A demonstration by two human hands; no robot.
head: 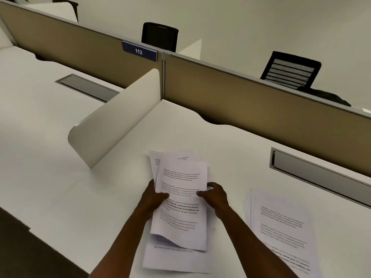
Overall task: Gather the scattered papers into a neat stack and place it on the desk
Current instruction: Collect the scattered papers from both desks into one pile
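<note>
A loose bundle of printed papers point(180, 209) is held above the white desk point(220, 149), its sheets fanned out unevenly at the top. My left hand point(154, 197) grips its left edge and my right hand point(215, 195) grips its right edge, thumbs on the top sheet. Under the bundle, more sheets point(172, 259) lie flat on the desk near the front edge. A second batch of printed papers point(281, 229) lies on the desk to the right, slightly skewed.
A white curved divider panel point(116, 119) stands on the left between two desks. A tan partition point(261, 109) with a "112" sign point(139, 51) runs along the back. Grey cable trays point(321, 175) point(86, 87) are set into the desks. Black chairs point(291, 71) stand beyond.
</note>
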